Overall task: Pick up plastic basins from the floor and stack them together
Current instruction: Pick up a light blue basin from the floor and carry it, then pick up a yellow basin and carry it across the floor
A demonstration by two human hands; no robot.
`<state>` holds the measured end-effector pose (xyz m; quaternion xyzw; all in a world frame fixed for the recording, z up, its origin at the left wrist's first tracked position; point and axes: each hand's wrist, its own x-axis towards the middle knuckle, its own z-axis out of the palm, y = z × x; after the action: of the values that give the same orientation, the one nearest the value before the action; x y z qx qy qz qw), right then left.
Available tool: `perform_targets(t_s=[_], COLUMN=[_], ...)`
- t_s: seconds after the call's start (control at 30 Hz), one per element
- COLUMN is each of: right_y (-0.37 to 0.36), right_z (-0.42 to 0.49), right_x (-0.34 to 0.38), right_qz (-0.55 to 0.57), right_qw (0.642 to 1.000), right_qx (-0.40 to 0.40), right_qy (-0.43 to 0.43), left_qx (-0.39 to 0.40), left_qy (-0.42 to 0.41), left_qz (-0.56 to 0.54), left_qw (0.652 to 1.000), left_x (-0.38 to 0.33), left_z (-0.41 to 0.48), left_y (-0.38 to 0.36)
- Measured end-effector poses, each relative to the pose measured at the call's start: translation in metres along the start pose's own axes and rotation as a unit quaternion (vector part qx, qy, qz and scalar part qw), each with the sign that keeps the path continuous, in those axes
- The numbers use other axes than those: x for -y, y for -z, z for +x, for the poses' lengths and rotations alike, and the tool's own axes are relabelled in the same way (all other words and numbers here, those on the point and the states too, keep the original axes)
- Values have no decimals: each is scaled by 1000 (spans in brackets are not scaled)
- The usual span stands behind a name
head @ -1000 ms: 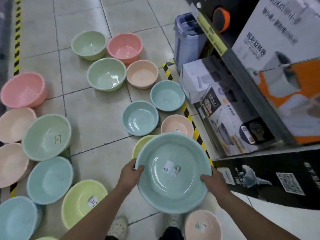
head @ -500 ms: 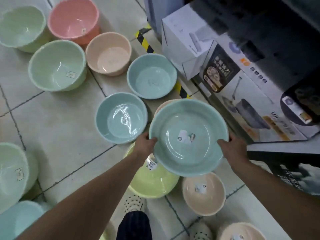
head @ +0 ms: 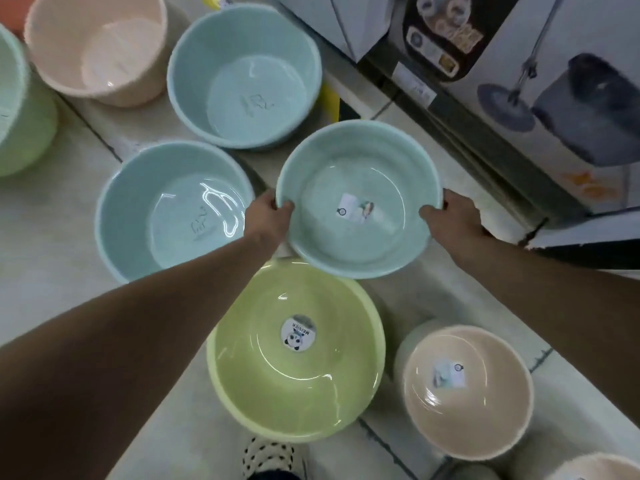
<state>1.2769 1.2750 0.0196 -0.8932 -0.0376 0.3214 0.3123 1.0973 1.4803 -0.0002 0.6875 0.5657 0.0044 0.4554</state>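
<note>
Teal basin (head: pixel 360 199) held over floor basins.
Left hand (head: pixel 268 216) & right hand (head: pixel 450 220) clamp rim; thin edge grip could slip, tilting it.

Pale tiled floor (head: pixel 62 237) carries two blue basins (head: pixel 173 213) far left, a yellow-green basin (head: pixel 298 355) near, a beige basin (head: pixel 467 389) near right

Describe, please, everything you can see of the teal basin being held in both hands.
The teal basin is round, shallow and glossy, apparently plastic, with a rolled rim and a small paper label on its inner floor. It is empty, open side up, roughly level. The left hand and right hand grip opposite rim edges, thumbs inside. It overlaps the yellow-green basin below.
</note>
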Motion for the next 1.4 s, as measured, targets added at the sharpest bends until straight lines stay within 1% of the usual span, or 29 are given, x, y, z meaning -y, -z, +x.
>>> perform_targets(t_s=[0.1,0.17,0.3,0.4,0.47,0.57,0.63,0.7,0.73,0.8,0.87,0.93,1.0,1.03,1.13,1.3,1.4], right_y=[-10,-15,-18,-17,-15,-4,5,12,13,11,3,-11,-26,-33,-56,-75,-83], right_z=[11,18,29,33,33,22,3,-25,-40,-72,-102,-124,-136,-138,-140,-130,-127], right_x=[-14,-22,-36,-44,-45,-40,-36,-31,-29,-26,-22,-20,-20,-21,-29,-50,-61], right_qz=[25,20,-6,0,3,26,4,-22,-38,-101,-165,-193,-209,-207,-187,-218,-215], right_qw=[999,999,999,999,999,996,996,995,993,983,964,950,945,945,953,952,956], right_qx=[-4,-12,-4,-8,2,28,38,52,71,133,199,242,251,251,237,214,202], right_qy=[-20,-30,-42,-48,-52,-80,-83,-82,-83,-78,-64,-49,-30,-27,-32,6,13], left_qx=[16,24,25,25,30,80,95,91,76,1,-81,-127,-126,-109,-53,-72,-92], left_qy=[-15,-22,-49,-51,-32,22,29,23,14,6,30,72,146,182,246,283,291], left_qz=[6,18,74,93,93,30,21,29,37,24,-30,-23,2,-7,-82,-177,-192], left_qw=[1000,999,996,994,995,996,995,995,996,1000,996,989,981,977,964,940,933], left_x=[9,11,9,2,-1,-8,-11,-10,-5,15,42,77,111,126,156,193,214], left_z=[8,10,15,17,18,7,-9,-34,-49,-85,-125,-157,-178,-185,-195,-199,-201], left_y=[-11,-18,-29,-35,-36,-29,-15,4,15,37,55,64,66,65,53,30,23])
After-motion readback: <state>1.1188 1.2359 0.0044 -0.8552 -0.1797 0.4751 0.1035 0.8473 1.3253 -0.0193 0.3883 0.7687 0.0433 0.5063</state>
